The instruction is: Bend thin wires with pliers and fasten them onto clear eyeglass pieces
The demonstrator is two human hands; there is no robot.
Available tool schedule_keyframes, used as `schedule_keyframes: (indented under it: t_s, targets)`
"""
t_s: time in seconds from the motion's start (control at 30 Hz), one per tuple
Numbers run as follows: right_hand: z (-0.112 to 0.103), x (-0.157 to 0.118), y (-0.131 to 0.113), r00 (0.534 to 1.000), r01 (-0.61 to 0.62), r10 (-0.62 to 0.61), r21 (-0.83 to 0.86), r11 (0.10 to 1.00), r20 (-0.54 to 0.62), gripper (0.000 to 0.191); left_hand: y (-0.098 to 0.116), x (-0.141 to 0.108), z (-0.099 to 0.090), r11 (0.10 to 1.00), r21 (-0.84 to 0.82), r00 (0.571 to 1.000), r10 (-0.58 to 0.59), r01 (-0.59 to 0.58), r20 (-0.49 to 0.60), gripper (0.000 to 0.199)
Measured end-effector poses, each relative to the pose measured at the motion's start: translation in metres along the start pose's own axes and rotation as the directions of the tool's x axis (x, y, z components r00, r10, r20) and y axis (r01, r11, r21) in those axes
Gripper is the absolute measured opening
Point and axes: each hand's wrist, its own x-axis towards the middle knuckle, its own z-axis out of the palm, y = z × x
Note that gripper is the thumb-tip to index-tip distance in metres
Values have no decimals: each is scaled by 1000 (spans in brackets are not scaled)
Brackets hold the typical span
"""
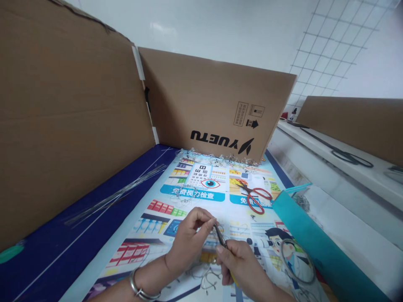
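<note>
My right hand [236, 262] is closed around a pair of pliers [221, 237] with dark metal jaws; a bit of yellow handle shows beneath the palm. The jaws point up and left, reaching the fingertips of my left hand [193, 235]. Thumb and forefinger of that left hand are pinched together at the tip of the jaws; what they hold is too small to make out. Below both hands, several thin bent wire pieces [208, 279] lie loose on the printed sheet [201, 212].
Red-handled scissors [256, 200] lie beyond my right hand. A wire coil [297, 261] rests at the right by a teal box [315, 230]. Straight wires [116, 195] lie at the left. Clear and metallic bits line the foot of the cardboard panel [204, 96].
</note>
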Motion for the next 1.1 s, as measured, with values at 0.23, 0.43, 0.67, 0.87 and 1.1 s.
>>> schedule_keyframes:
  t_s: [0.23, 0.43, 0.67, 0.87, 1.1]
  targets:
    - [1, -1, -1, 1000, 6, -6, 14, 1000, 22, 45, 0, 1, 0, 1000, 17, 1000, 12, -11, -17, 11]
    - [1, -2, -5, 1000, -19, 18, 29, 999, 16, 45, 0, 1, 0, 1000, 20, 1000, 6, -6, -13, 11]
    - [1, -2, -5, 1000, -16, 16, 18, 1000, 25, 45, 1, 1, -1, 999, 32, 1000, -7, 7, -4, 13]
    - [1, -2, -4, 999, -17, 16, 40, 999, 28, 46, 0, 0, 0, 1000, 15, 1000, -11, 11, 10, 12]
    - [2, -2, -4, 999, -10, 8, 57, 998, 41, 43, -3, 0, -1, 999, 30, 999, -16, 15, 28, 12]
